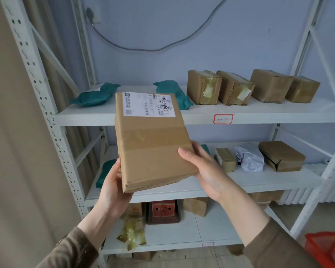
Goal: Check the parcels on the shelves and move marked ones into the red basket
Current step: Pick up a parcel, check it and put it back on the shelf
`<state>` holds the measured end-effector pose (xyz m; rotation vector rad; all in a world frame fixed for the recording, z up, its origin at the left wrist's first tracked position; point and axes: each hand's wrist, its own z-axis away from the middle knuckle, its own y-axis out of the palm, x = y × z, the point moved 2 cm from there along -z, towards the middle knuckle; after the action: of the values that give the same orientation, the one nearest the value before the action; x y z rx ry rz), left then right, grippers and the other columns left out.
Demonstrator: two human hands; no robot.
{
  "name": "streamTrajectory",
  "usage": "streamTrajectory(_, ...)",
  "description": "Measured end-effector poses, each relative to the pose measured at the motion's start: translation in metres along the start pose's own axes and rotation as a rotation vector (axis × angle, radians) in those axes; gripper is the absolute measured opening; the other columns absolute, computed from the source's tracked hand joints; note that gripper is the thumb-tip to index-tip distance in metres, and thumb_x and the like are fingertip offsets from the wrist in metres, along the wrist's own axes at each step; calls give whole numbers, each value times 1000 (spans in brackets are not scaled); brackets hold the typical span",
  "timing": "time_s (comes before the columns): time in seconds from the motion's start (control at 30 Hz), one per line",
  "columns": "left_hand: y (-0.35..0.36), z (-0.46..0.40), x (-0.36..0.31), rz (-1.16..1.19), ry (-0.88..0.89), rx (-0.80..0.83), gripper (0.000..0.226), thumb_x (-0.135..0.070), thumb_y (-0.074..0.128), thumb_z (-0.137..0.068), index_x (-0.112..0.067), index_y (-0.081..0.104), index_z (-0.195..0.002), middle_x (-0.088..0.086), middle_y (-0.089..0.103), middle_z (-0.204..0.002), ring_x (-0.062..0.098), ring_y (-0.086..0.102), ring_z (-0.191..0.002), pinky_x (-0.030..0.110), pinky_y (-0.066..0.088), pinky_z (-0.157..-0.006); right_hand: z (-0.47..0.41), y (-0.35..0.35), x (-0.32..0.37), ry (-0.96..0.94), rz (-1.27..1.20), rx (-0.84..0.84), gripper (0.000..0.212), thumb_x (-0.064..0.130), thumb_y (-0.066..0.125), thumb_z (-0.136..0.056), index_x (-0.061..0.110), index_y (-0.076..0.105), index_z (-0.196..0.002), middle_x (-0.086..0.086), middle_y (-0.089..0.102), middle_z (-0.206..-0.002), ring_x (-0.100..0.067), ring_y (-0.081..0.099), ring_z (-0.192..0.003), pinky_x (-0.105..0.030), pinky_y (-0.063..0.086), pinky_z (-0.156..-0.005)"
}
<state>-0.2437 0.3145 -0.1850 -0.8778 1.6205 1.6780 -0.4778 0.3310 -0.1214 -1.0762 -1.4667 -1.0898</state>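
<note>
Before the white metal shelving unit [259, 115], a flat brown cardboard parcel [153, 147] was held up in both hands, tilted so that its broad face was turned toward the head camera. A white shipping label [149, 105] was stuck across the top of that face, and black handwritten strokes were scrawled over its printed text; the writing could not be read. The left hand [114, 188] was placed at the parcel's lower left corner, with the thumb laid along the left edge and the other fingers hidden behind the cardboard. The right hand [203, 171] was wrapped round the lower right edge, with the thumb pressed on the front face and the fingers curled out of sight behind. Brown sleeves were worn on both forearms.

On the upper shelf, two teal plastic mailer bags [95, 95] were laid at the left, and four brown tape-wrapped cardboard boxes [234, 88] were set in a row at the right. A red-bordered paper tag [223, 119] was fixed to that shelf's front edge. On the middle shelf, a crumpled white plastic package [249, 157] was seen between two brown parcels. At the lower right corner, part of a red mesh plastic basket [327, 246] was visible on the floor, well apart from the held parcel.
</note>
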Motion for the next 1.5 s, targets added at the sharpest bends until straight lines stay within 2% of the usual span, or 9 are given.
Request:
streamTrajectory(0.3, 20, 5, -6, -7, 5, 5, 54, -10, 37, -110, -21, 86, -89, 4, 79, -100, 21, 75, -87, 39, 62, -83, 1, -12, -16, 165, -132, 220, 96, 74, 77, -69, 42, 45, -153, 9, 60, -150, -18, 54, -141, -69, 29, -118)
streamTrajectory(0.43, 27, 14, -16, -330, 96, -89, 35, -29, 41, -112, -21, 75, -113, 5, 81, -108, 23, 73, -102, 44, 55, -95, 1, -14, -14, 164, -217, 38, 72, 61, 73, -74, 34, 61, -139, 2, 72, -134, -25, 60, -133, -64, 36, -117)
streamTrajectory(0.6, 34, 30, -34, -502, 349, 33, 65, -79, 39, -95, -43, 53, -147, -20, 62, -145, 5, 53, -139, 35, 37, -115, -8, -18, 0, 142, -204, -83, 65, 62, 75, -76, 31, 64, -133, 1, 77, -124, -23, 67, -122, -52, 49, -108)
streamTrajectory(0.77, 69, 11, -66, -473, 405, 145, 60, -70, 47, -98, -43, 48, -151, -21, 61, -145, 5, 53, -140, 38, 38, -115, -45, 3, 40, 90, -181, -133, 62, 66, 69, -84, 34, 57, -135, 3, 73, -125, -20, 65, -118, -47, 54, -94)
streamTrajectory(0.87, 81, -32, -91, -395, 407, 31, 47, -53, 51, -104, -40, 49, -149, -21, 67, -134, 3, 57, -132, 27, 41, -102, -82, 19, 69, 57, -101, -94, 55, 76, 56, -87, 49, 53, -136, 15, 62, -139, -14, 57, -128, -50, 46, -106)
streamTrajectory(0.97, 90, -80, -118, -337, 390, -77, 36, -42, 48, -108, -33, 51, -142, -20, 65, -118, -4, 60, -108, 19, 43, -82, -127, 32, 90, 47, 48, -110, 88, 90, 50, -80, 49, 35, -156, 14, 31, -168, -18, 27, -156, -56, 17, -127)
streamTrajectory(1.1, 88, -151, -152, -379, 390, -176, 24, -46, 52, -105, -34, 57, -125, -16, 64, -111, 3, 59, -105, 22, 42, -80, -197, 43, 96, 83, 107, -162, 108, 96, 55, -65, 36, 45, -154, 5, 44, -162, -24, 40, -150, -51, 26, -126)
streamTrajectory(1.4, 90, -280, -179, -482, 317, -260, 42, -50, 53, -104, -21, 53, -134, -1, 54, -129, 23, 47, -124, 37, 35, -107, -313, 56, 87, -24, 51, -195, 64, 52, 58, -100, 23, 37, -154, 3, 44, -157, -13, 40, -123, -35, 28, -103)
streamTrajectory(1.5, 90, -309, -185, -482, 264, -271, 52, -50, 54, -104, -18, 49, -144, 2, 55, -135, 25, 49, -127, 41, 37, -111, -335, 55, 83, 11, 64, -181, 66, 49, 55, -103, 23, 34, -159, 3, 40, -162, -17, 41, -139, -37, 28, -108)
